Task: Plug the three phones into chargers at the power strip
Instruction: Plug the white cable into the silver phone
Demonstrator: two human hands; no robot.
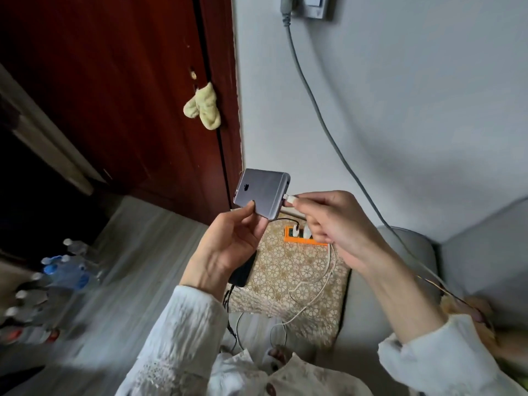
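Head view: left hand (228, 241) grips a grey phone (261, 191), back side up, held in the air above a patterned cushion (288, 278). Right hand (334, 221) pinches the white connector (290, 199) at the phone's port edge. Its white cable (317, 292) trails down to the orange power strip (297, 237). A dark phone (243, 274) lies on the cushion's left edge.

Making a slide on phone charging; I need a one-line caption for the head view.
Left hand holds a grey phone while the right hand pinches a white connector at its port.
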